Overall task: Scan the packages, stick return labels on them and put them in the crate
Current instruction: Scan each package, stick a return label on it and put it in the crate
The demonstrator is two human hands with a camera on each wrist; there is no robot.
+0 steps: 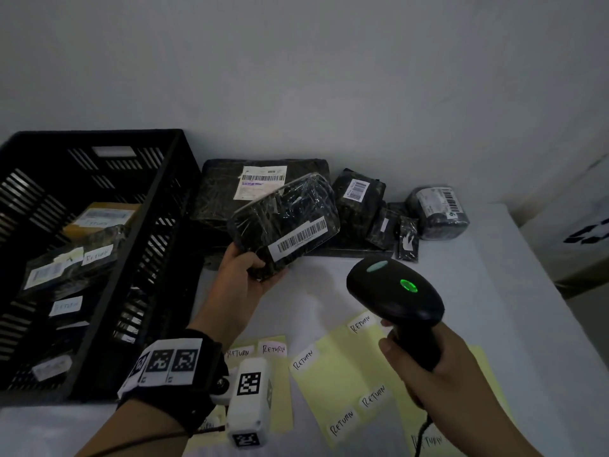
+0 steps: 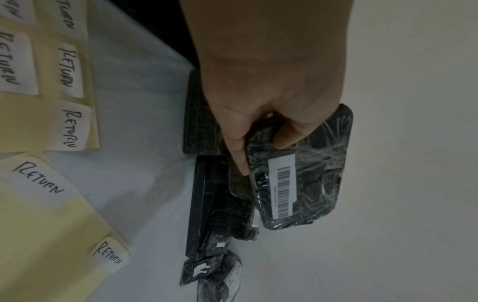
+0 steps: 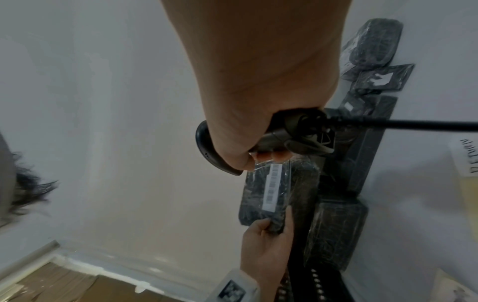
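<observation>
My left hand (image 1: 245,275) grips a black plastic-wrapped package (image 1: 286,222) by its lower left corner and holds it tilted above the table, its white barcode strip (image 1: 301,238) facing up. The same package (image 2: 302,169) fills the left wrist view, thumb and fingers (image 2: 239,155) curled round its edge. My right hand (image 1: 425,361) grips the handle of a black barcode scanner (image 1: 393,293), which points at the package from the right with a green light (image 1: 408,285) lit. In the right wrist view the scanner (image 3: 292,139) sits above the package (image 3: 274,196).
A black slatted crate (image 1: 164,199) at the left holds several packages with RETURN labels. More black packages (image 1: 359,199) lie along the wall behind. Yellow backing sheets with white RETURN labels (image 1: 351,324) lie on the white table in front. A white box (image 1: 576,232) stands at the right.
</observation>
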